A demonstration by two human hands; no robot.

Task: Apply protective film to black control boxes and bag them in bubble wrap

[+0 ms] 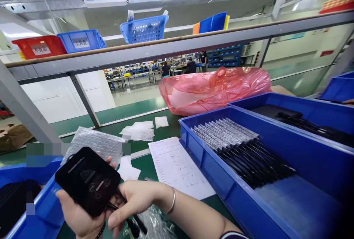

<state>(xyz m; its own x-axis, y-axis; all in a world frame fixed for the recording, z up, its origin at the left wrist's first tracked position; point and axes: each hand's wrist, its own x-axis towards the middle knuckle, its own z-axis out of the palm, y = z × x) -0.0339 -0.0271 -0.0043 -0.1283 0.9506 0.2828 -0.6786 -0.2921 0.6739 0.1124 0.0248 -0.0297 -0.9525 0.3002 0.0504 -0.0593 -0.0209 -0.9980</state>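
A flat black square device [87,180] with rounded corners and printed icons on its face rests in my left hand [80,213], tilted toward me. My left palm is under it, and fingertips show past its upper right edge. Beside the device's lower right corner, my right hand [134,200] has its fingers closed round a black cable [141,225], whose ends hang below. Part of the cable is hidden by my fingers. Clear plastic bags [159,224] lie beneath my right wrist. Behind the device is a sheet of bubble wrap [95,143].
A large blue bin [204,154] at right holds a row of bubble-wrapped items with black cables. Another blue bin [312,112] stands behind it. A printed sheet [177,169], white slips [139,131] and a pink plastic bag [215,88] are on the bench. An overhead shelf [177,47] carries baskets.
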